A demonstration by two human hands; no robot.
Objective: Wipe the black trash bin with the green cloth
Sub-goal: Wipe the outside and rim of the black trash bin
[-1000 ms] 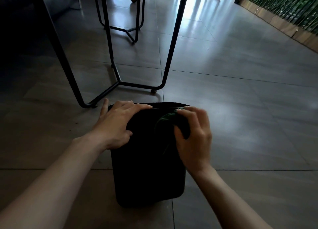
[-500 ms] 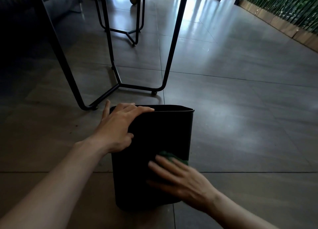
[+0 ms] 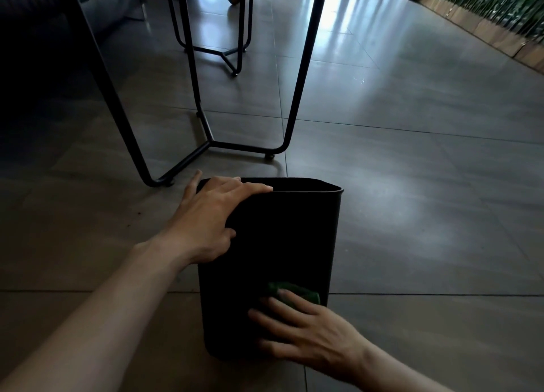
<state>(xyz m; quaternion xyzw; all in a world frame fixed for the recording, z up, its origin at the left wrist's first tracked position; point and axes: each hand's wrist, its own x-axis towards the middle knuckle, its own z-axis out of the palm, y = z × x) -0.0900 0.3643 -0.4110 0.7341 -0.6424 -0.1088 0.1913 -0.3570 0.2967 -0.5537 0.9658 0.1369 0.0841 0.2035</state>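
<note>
The tall black plastic trash bin (image 3: 273, 253) stands on the grey tiled floor (image 3: 412, 215). The left hand (image 3: 210, 218) grips the bin's upper left corner, while the right hand (image 3: 309, 332), fingers spread flat, presses the crumpled green cloth (image 3: 297, 292) against the bin's lower front wall.

We find no legible text, label, brand mark, number or sign anywhere in the view. The near wall of the black trash bin (image 3: 273, 244) reads as plain dark surface, too dim for us to rule out faint moulded marks. The green cloth (image 3: 297, 292) shows no tag or print.
</note>
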